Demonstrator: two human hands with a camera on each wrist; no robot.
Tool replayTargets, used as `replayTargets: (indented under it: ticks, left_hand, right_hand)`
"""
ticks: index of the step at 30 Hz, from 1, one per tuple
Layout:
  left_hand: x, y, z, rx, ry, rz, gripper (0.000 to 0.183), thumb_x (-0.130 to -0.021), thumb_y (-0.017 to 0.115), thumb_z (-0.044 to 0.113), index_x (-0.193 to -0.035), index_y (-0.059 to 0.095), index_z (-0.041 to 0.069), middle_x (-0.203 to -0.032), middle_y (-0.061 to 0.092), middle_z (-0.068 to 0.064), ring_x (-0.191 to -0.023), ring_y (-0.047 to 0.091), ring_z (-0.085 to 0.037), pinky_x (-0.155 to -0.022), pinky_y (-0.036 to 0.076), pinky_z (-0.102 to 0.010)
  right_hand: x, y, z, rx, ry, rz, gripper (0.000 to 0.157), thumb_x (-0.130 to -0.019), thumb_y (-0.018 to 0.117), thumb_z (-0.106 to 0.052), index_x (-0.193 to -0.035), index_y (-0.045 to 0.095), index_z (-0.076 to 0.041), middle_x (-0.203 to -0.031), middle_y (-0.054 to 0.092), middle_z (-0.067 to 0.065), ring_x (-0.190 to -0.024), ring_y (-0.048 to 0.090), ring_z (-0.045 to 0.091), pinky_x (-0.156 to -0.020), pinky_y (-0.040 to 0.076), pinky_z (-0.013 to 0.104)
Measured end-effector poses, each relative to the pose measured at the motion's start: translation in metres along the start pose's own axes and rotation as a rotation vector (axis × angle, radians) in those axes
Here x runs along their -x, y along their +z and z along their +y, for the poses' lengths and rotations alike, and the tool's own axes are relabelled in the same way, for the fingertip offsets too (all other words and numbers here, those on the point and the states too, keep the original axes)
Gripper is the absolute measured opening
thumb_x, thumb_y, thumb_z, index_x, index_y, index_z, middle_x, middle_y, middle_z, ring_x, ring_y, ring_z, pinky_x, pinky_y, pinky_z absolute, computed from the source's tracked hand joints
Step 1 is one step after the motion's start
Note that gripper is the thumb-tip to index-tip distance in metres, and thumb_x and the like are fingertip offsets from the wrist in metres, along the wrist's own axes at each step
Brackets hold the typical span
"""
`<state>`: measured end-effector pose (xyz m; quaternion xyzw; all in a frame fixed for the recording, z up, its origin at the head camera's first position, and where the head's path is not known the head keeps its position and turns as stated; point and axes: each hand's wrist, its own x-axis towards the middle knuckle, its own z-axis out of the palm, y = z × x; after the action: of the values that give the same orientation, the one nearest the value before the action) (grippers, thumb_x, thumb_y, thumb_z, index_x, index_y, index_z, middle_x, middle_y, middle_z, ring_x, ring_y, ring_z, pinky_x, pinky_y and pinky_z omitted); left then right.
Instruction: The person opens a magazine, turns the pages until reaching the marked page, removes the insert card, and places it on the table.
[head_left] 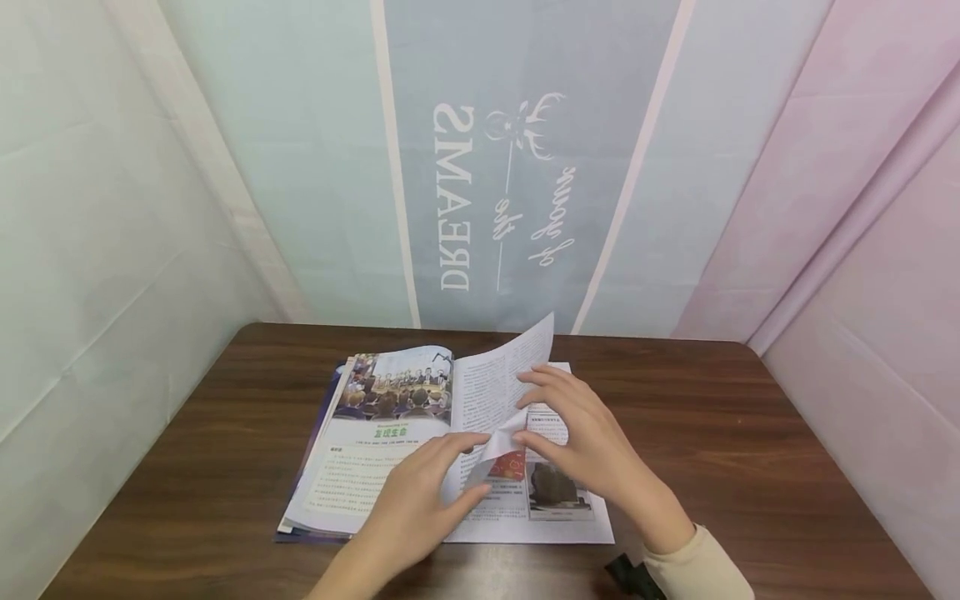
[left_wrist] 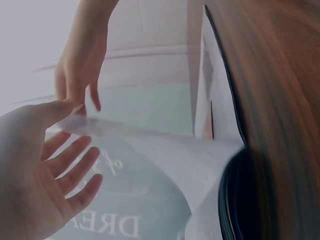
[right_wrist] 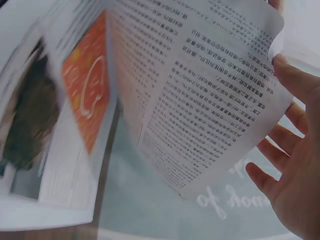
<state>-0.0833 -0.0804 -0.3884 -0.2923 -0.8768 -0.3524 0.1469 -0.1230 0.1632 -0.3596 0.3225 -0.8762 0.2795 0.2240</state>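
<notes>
An open magazine (head_left: 360, 479) lies on the table, one of its right-hand pages (head_left: 491, 379) lifted and bent upward. My right hand (head_left: 588, 429) pinches the outer edge of that page (right_wrist: 200, 100). Its thumb is on the printed side and its other fingers lie behind the sheet. Over the lower middle of the magazine is my left hand (head_left: 420, 492), thumb and index finger apart around the folded lower corner. In the left wrist view, the fingers of the left hand (left_wrist: 45, 180) spread beside the page edge (left_wrist: 165, 150). A picture of a dark rock (head_left: 553, 487) shows on the page beneath.
The brown wooden table (head_left: 187, 467) extends around the magazine. Behind it hangs a pastel curtain (head_left: 517, 167) with mirrored lettering. A black object (head_left: 633, 577) sits by the right sleeve (head_left: 697, 567) at the near edge.
</notes>
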Motion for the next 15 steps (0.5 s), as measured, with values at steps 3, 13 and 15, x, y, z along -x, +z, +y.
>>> replayTargets:
  ticks: [3, 13, 15]
  left_hand:
    - [-0.004, 0.005, 0.002, 0.009, 0.050, 0.077, 0.053, -0.086, 0.078, 0.027, -0.134, 0.057, 0.020, -0.118, 0.066, 0.005, -0.108, 0.062, -0.011, -0.088, 0.056, -0.037]
    - [-0.008, 0.005, 0.006, -0.014, 0.067, 0.150, 0.052, -0.088, 0.077, 0.017, -0.136, 0.057, 0.015, -0.108, 0.069, 0.003, -0.100, 0.065, -0.011, -0.083, 0.057, -0.033]
    - [-0.007, 0.005, 0.006, -0.022, 0.063, 0.154, 0.053, -0.087, 0.077, 0.014, -0.136, 0.057, 0.016, -0.108, 0.069, 0.003, -0.100, 0.065, -0.010, -0.083, 0.057, -0.033]
  right_hand:
    - [-0.007, 0.003, -0.007, -0.006, -0.016, 0.002, 0.035, -0.078, 0.086, -0.027, -0.104, 0.065, -0.017, -0.137, 0.059, 0.000, -0.136, 0.044, 0.027, -0.110, 0.036, 0.054]
    - [-0.012, 0.006, -0.012, -0.016, -0.039, 0.037, 0.037, -0.079, 0.085, -0.025, -0.109, 0.067, -0.016, -0.137, 0.059, 0.001, -0.135, 0.045, 0.028, -0.111, 0.035, 0.054]
    - [-0.011, 0.007, -0.013, -0.025, -0.047, 0.049, 0.041, -0.079, 0.085, -0.025, -0.114, 0.067, -0.015, -0.137, 0.058, 0.001, -0.135, 0.045, 0.027, -0.111, 0.036, 0.053]
